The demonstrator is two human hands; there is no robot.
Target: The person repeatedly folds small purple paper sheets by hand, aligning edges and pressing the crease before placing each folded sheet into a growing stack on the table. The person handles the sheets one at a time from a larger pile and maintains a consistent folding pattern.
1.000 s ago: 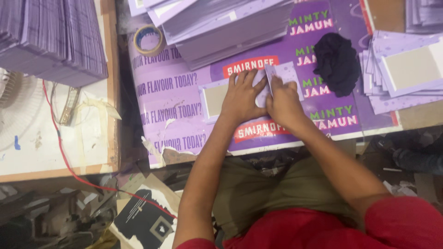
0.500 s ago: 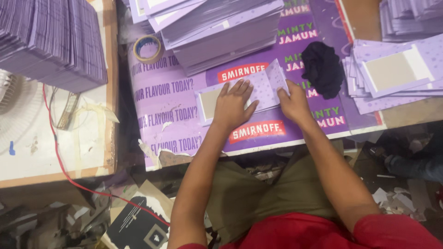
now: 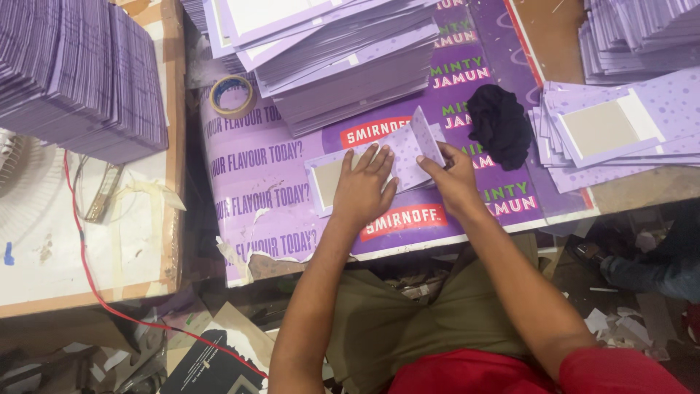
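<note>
A flat purple dotted card piece [image 3: 397, 157] with a grey inner panel lies on the purple printed board [image 3: 277, 211]. My left hand [image 3: 364, 188] presses flat on the middle of the card, fingers spread. My right hand [image 3: 452, 179] pinches the card's right flap, which stands lifted and folded upward. Both forearms reach in from the bottom of the view.
A tall stack of purple card pieces [image 3: 335, 51] sits behind the card, another stack [image 3: 80, 73] at far left, more at right [image 3: 612, 131]. A tape roll [image 3: 232, 96] lies at the board's upper left, a black cloth [image 3: 499, 124] to the right. A red wire [image 3: 95, 277] crosses the left table.
The right flap of the card has been raised from flat to standing folded. My right hand shifted to pinch it while my left hand stayed pressing the card.
</note>
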